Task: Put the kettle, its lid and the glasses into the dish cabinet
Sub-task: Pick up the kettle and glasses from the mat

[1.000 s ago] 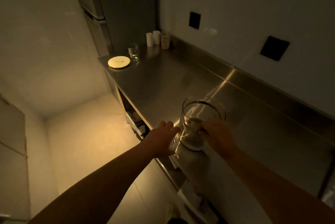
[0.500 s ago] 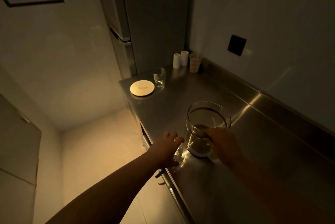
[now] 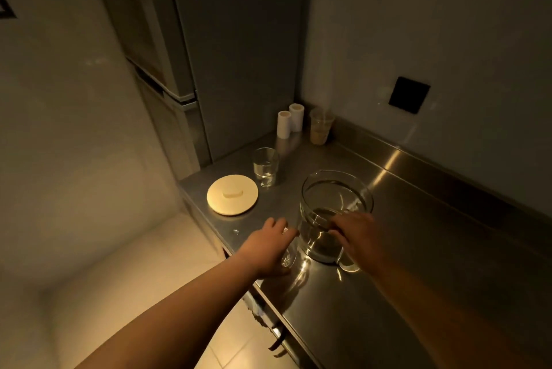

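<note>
A clear glass kettle [image 3: 336, 189] with a little water stands on the steel counter [image 3: 418, 249]. My right hand [image 3: 357, 237] grips it at the near side, by the handle. My left hand [image 3: 268, 246] holds a small glass [image 3: 288, 256] from above at the counter's front edge, just left of the kettle; the hand hides most of that glass. The round cream lid [image 3: 232, 195] lies flat at the counter's left end. A second glass [image 3: 265, 165] stands upright behind it.
Two white cylinders [image 3: 289, 122] and a plastic cup [image 3: 320, 129] stand in the back corner. A tall grey fridge [image 3: 209, 55] closes off the counter's left end. Below the counter's front edge is a cabinet front [image 3: 277, 335] with a dark handle, then tiled floor [image 3: 134, 279].
Both hands have moved with the kettle and the small glass along the counter towards the lid and the second glass. The view has swung towards the corner.
</note>
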